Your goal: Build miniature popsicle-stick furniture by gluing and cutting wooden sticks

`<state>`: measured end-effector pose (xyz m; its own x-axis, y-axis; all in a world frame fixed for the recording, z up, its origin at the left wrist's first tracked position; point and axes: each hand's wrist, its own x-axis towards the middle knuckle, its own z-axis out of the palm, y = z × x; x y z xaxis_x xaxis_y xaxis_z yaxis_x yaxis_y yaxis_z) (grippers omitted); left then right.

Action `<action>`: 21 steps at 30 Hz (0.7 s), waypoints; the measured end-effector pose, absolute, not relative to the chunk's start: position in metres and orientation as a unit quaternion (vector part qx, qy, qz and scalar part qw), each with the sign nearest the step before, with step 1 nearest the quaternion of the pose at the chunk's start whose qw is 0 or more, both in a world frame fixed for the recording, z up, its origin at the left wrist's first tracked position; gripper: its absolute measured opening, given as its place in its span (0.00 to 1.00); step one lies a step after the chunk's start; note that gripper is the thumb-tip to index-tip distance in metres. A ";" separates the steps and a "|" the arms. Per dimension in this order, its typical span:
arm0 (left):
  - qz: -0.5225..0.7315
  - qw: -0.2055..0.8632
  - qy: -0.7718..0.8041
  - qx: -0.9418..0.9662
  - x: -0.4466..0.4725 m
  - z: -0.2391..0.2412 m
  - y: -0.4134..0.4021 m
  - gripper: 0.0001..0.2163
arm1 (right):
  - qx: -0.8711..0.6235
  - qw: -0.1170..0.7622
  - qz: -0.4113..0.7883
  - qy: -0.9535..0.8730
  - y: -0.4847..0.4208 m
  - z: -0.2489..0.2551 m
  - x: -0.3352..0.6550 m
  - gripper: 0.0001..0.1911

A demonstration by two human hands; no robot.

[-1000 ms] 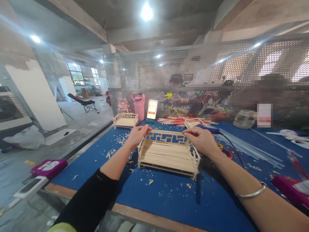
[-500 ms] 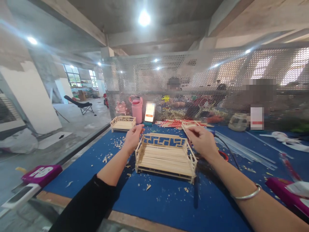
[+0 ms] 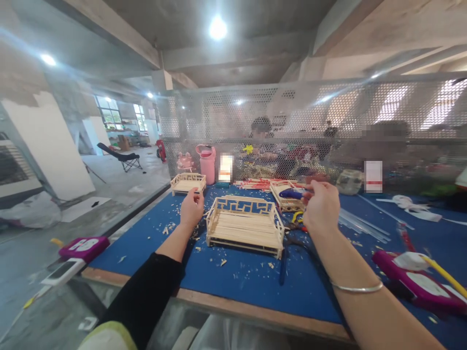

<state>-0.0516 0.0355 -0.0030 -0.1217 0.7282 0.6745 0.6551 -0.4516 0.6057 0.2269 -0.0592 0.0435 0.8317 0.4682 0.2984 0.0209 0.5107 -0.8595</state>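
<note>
Left hand (image 3: 192,209), half open, hovers beside the wooden model (image 3: 244,229); right hand (image 3: 323,206) curls at a blue tool (image 3: 291,193), grip unclear. Scrap-strewn surface (image 3: 237,287) runs to the near edge (image 3: 255,311).

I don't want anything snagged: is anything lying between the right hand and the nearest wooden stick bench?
Yes: yellow and red tool handles lie on the blue table between the right hand and the right end of the wooden stick bench. They look low enough to pass over.

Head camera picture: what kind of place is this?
Probably a craft workshop: a little bench-like wooden model stands on a blue tabletop, wood scraps lie scattered near it, and the ceiling looks like bare concrete.
</note>
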 end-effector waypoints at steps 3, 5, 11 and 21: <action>0.524 -0.004 0.519 0.675 -0.051 -0.005 0.024 0.15 | -0.539 0.770 0.076 -0.332 -0.063 0.023 0.225 0.07; 0.513 -0.005 0.515 0.687 -0.050 -0.006 0.018 0.11 | -0.577 0.722 0.033 -0.380 -0.063 0.008 0.225 0.08; 0.477 0.037 0.529 0.701 -0.050 -0.009 0.011 0.08 | -0.621 0.619 0.066 -0.475 -0.060 -0.016 0.225 0.13; 0.495 0.059 0.549 0.670 -0.055 -0.008 0.015 0.13 | -0.741 0.373 0.101 -0.550 -0.061 -0.015 0.233 0.11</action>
